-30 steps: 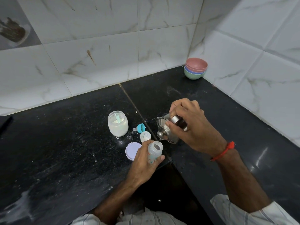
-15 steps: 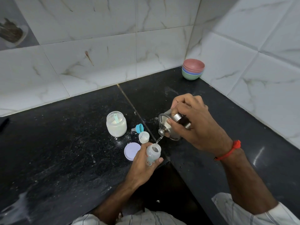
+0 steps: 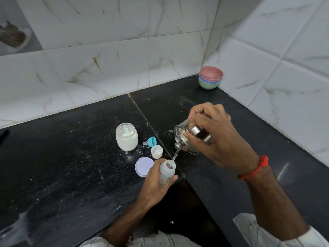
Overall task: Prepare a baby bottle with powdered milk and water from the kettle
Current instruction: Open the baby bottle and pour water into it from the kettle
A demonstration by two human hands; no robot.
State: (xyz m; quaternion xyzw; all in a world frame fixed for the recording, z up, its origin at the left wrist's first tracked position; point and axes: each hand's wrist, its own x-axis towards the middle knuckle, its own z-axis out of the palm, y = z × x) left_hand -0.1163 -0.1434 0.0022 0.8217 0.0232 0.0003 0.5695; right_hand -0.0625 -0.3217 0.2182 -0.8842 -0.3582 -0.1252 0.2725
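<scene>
**Water goes from the kettle into the baby bottle**

The left hand [image 3: 156, 177] holds the baby bottle [image 3: 167, 171] with its grip curled round the bottle's side. The bottle leans a little, with its open top up. It is at the front edge of the black worktop [image 3: 71, 166].

The right hand [image 3: 213, 139] has its grip clamped on the small shiny kettle [image 3: 185, 139]. The kettle is tipped, up and to the right of the bottle. A thin stream of water [image 3: 175, 155] falls from the spout to the bottle's mouth.

Behind the left hand sit a powder jar [image 3: 126, 138] with a scoop [image 3: 126, 130] inside, a round lid [image 3: 143, 166], a small white cup [image 3: 156, 151] and a blue teat ring [image 3: 151, 141]. Stacked bowls [image 3: 210, 77] sit in the far corner.
</scene>
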